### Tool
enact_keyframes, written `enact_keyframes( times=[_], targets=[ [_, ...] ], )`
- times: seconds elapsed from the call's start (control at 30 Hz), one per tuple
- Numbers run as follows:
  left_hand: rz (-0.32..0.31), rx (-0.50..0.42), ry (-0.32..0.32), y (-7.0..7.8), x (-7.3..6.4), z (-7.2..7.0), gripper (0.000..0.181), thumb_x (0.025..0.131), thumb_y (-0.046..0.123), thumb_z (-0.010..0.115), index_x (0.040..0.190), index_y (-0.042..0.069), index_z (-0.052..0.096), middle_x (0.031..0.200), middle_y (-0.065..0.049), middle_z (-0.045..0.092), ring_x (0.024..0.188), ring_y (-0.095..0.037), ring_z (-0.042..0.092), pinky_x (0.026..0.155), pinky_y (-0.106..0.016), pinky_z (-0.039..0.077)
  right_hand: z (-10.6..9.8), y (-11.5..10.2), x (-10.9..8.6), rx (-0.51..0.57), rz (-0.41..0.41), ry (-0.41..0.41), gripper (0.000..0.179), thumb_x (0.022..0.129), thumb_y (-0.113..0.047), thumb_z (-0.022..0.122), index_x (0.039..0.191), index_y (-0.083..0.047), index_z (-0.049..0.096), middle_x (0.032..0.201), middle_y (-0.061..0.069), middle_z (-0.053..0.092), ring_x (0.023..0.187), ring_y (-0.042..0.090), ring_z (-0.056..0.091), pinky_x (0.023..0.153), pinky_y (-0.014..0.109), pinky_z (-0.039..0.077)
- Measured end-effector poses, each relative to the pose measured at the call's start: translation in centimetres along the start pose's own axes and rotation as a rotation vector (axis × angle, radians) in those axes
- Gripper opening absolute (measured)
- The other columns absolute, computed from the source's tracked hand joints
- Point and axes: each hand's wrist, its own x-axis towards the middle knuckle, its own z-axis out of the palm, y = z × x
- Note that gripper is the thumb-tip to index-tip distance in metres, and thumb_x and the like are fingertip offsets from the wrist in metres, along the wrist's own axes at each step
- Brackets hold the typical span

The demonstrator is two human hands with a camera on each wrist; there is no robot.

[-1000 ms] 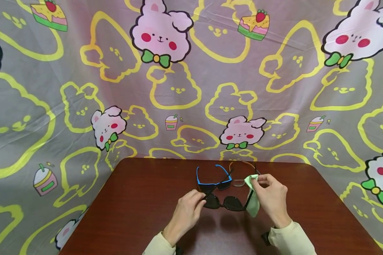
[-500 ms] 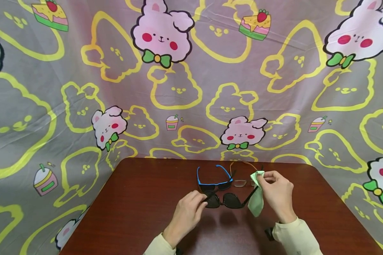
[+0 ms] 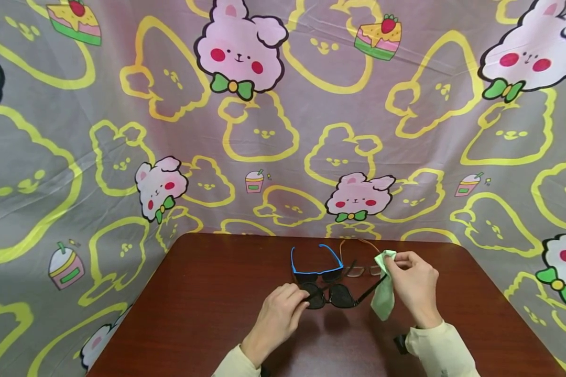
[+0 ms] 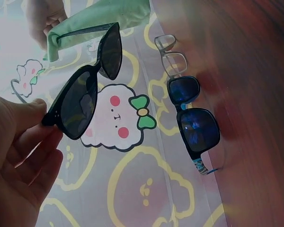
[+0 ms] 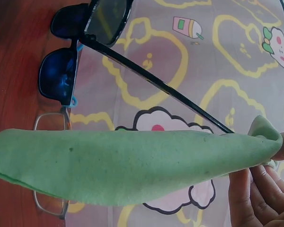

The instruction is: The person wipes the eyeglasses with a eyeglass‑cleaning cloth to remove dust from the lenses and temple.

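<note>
My left hand (image 3: pixel 275 318) pinches the black sunglasses (image 3: pixel 341 296) at the left hinge corner, holding them up above the table; the left wrist view shows thumb and fingers on that corner of the frame (image 4: pixel 49 118). My right hand (image 3: pixel 416 285) pinches a light green cloth (image 3: pixel 383 299) folded over the tip of the right temple arm (image 5: pixel 156 85). The rest of the cloth hangs down beside the arm. The very tip of the temple is hidden inside the cloth. Both dark lenses face away from me, apart from the cloth.
Behind the held pair, blue-framed sunglasses (image 3: pixel 318 273) lie on the brown table (image 3: pixel 193 303) with dark lenses. Right of them lie clear glasses (image 3: pixel 355 272) with orange-brown temples, partly covered by the cloth and held sunglasses. A cartoon-printed curtain (image 3: pixel 283 146) rises behind and beside the table.
My right hand has slid a little right and outward with the cloth along the right temple toward its tip. The sunglasses have turned slightly. My left hand keeps its grip nearly in place.
</note>
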Motion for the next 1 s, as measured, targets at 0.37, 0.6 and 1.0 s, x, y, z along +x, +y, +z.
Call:
enact_keyframes(
  times=[0.37, 0.6, 1.0],
  targets=[
    [0.094, 0.038, 0.007, 0.0, 0.1, 0.3, 0.005, 0.084, 0.013, 0.067, 0.088, 0.011, 0.066, 0.079, 0.006, 0.055, 0.073, -0.010, 0.054, 0.070, -0.024, 0.043, -0.5, 0.3, 0.4, 0.021, -0.006, 0.035, 0.015, 0.082, -0.023, 0.069, 0.082, -0.008, 0.067, 0.074, 0.006, 0.069, 0.061, 0.012, 0.057, 0.049, 0.021, 0.041],
    [-0.014, -0.050, 0.008, 0.2, 0.0, -0.1, 0.011, 0.080, 0.011, 0.073, 0.088, 0.011, 0.066, 0.080, 0.005, 0.057, 0.072, -0.010, 0.055, 0.068, -0.024, 0.044, -1.3, 0.6, 1.0, 0.065, -0.007, 0.050, 0.016, 0.083, -0.023, 0.068, 0.084, -0.008, 0.067, 0.073, 0.005, 0.068, 0.055, 0.003, 0.054, 0.048, 0.020, 0.041],
    [-0.234, -0.261, 0.095, -0.1, 0.5, -0.8, 0.017, 0.076, 0.002, 0.076, 0.087, 0.010, 0.067, 0.080, 0.008, 0.059, 0.067, -0.001, 0.050, 0.061, -0.013, 0.039, -2.6, 1.1, 0.8, 0.104, -0.092, -0.001, 0.015, 0.094, -0.019, 0.057, 0.095, -0.004, 0.056, 0.102, 0.004, 0.065, 0.071, -0.010, 0.051, 0.058, 0.016, 0.038]
  ],
)
